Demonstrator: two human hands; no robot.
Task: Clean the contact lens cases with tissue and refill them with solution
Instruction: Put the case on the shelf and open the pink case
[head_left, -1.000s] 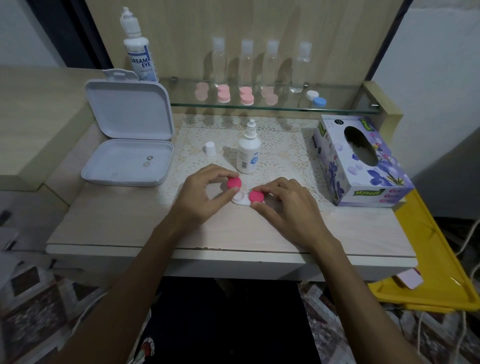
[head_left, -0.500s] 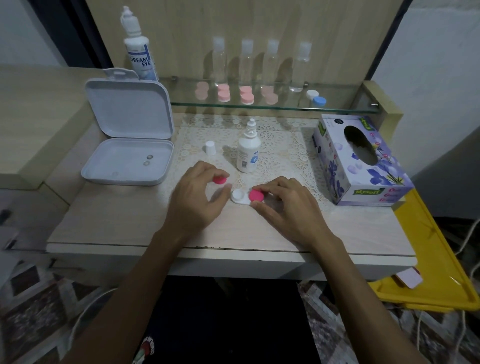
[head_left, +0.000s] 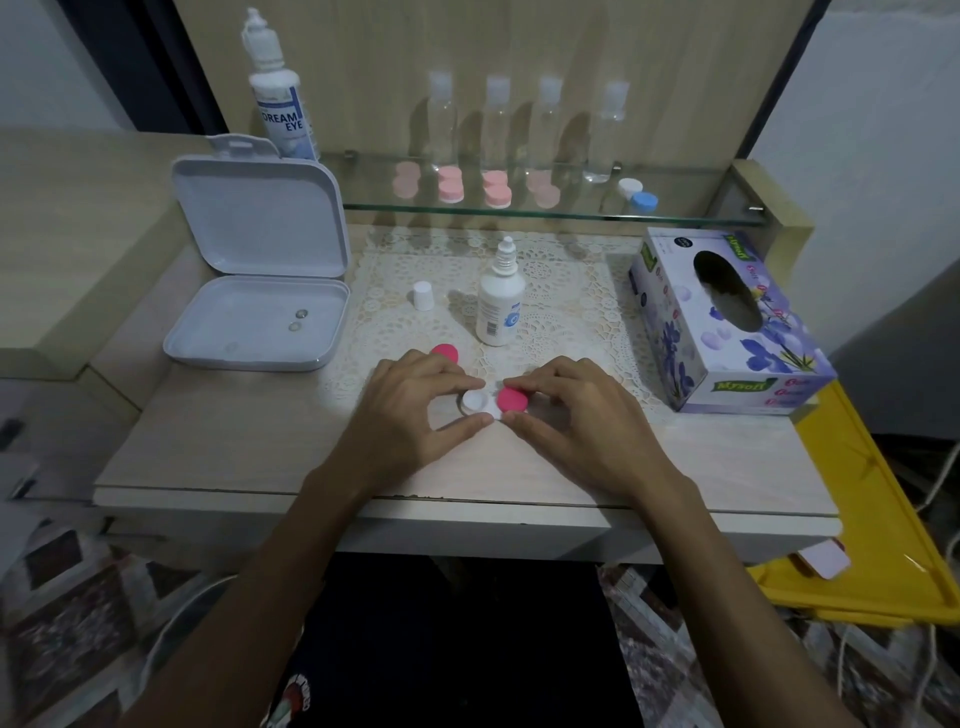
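Lens case set near table front edge, centre; left well uncapped. Case base pinched by left hand, thumb and forefinger. Pink cap on right well pinched by right hand. Loose pink cap laid behind left hand. Solution bottle upright behind case, uncapped. Tissue box at right edge.

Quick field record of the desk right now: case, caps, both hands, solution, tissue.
case: white lens case on the lace mat
left well: uncapped
right well: pink cap on it
loose cap: pink loose cap on the mat behind the left hand
left hand: holds the case
right hand: grips the right cap
solution bottle: upright, its white cap off beside it
tissue box: right of mat
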